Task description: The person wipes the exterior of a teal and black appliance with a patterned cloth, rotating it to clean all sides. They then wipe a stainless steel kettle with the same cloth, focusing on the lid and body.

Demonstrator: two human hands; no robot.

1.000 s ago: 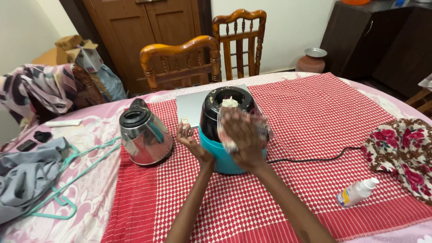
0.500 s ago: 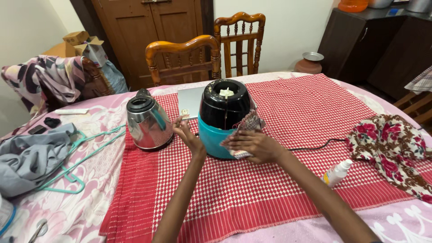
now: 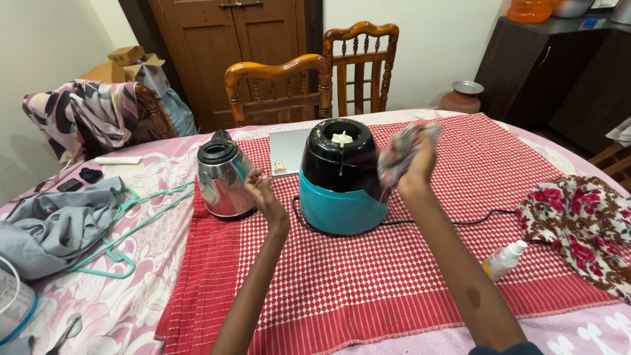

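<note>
Our right hand [image 3: 413, 158], closed around a crumpled cloth [image 3: 399, 150], touches the mixer-grinder base [image 3: 343, 177] just to its left; our left hand [image 3: 259, 190] hovers half-open, empty.

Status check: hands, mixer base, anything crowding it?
Right hand presses cloth on mixer base. Left hand open, beside it. Steel kettle close on the left.

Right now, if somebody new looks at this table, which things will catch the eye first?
First comes the teal and black mixer base at the middle of the red checked cloth, with the right hand pressing a crumpled rag against its upper side. The left hand is raised open between the base and a shiny steel kettle to its left. A flowered cloth lies at the far right.
</note>
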